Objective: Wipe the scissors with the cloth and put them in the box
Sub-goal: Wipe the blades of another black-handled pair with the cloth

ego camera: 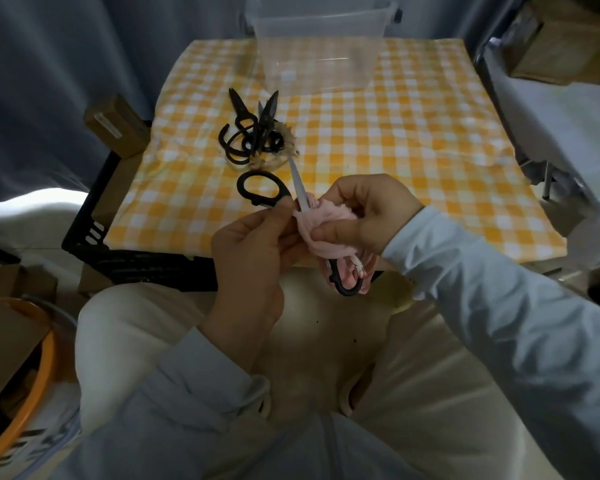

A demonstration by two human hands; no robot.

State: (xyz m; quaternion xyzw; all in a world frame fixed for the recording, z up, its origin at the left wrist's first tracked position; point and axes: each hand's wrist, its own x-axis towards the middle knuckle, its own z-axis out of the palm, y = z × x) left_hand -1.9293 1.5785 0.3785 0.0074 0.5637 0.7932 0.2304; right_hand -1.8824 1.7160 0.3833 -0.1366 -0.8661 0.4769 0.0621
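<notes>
Right in the wiping step here: left hand (253, 237) pinches the opened scissors (300, 188) by a handle while the right hand (364, 213) squeezes the pink cloth (326, 226) around a blade, above the counter's (413, 150) near edge. Next move probably means closing the blades, then reaching across to the clear box (321, 57) at the far edge. A pile of black scissors (253, 133) sits partly in that path.

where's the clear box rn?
Head view: the clear box sits at the table's far edge, top centre, just behind the pile of black scissors.
</notes>
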